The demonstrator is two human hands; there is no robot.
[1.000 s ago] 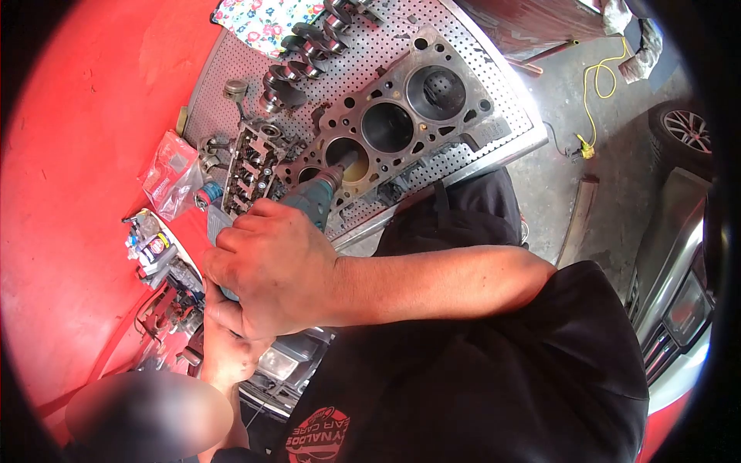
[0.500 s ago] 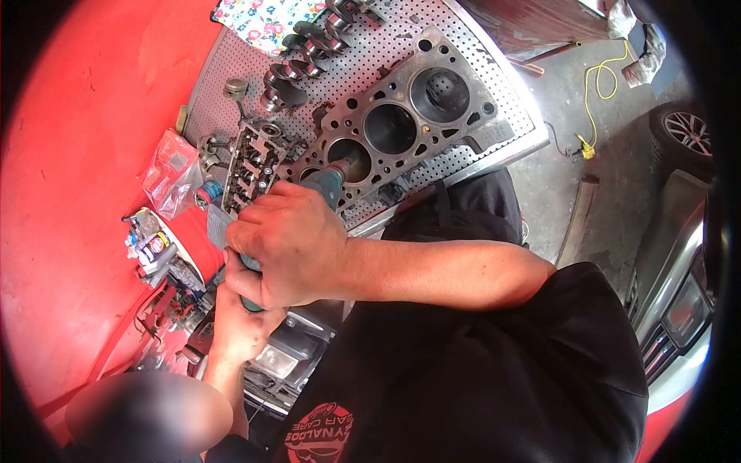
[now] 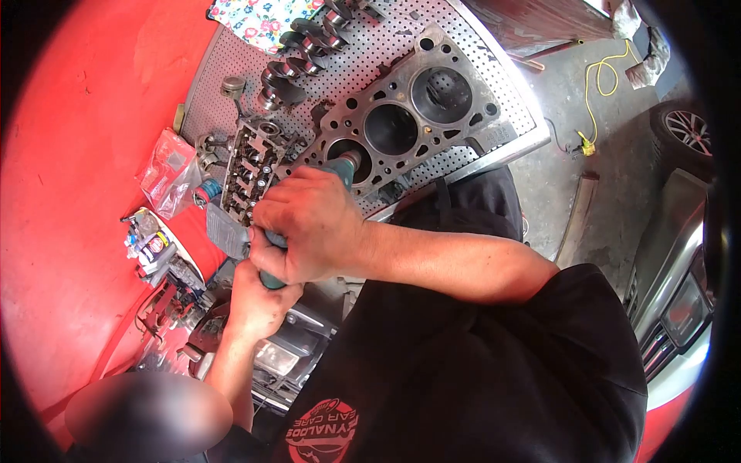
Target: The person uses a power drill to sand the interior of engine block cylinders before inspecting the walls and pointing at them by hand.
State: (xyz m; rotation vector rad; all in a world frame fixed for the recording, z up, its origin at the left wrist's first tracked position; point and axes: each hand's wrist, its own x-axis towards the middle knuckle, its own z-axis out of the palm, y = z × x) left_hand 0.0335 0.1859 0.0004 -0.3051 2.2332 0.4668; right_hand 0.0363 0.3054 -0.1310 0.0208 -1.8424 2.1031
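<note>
Teal, barrel-shaped power drill (image 3: pixel 343 171) is gripped in the right hand (image 3: pixel 309 222) and, just behind, the left hand (image 3: pixel 258 302), nose at a grey metal engine block (image 3: pixel 417 144) ahead.

Two holes in the engine block (image 3: pixel 417 113) lie open from above, so a hand could reach into them from the far end. A third is blocked by the nose of the drill (image 3: pixel 340 171). The right hand (image 3: pixel 309 224) and left hand (image 3: pixel 262 305) crowd the space behind that tool, and the right forearm (image 3: pixel 448 258) bars the way in between them and the shirt (image 3: pixel 494 363). A bare strip of the bench (image 3: pixel 363 65) gives passage between the block and the crankshaft (image 3: pixel 282 91). The cylinder head (image 3: pixel 251 166) stands close by the block's other end, leaving little room there.
</note>
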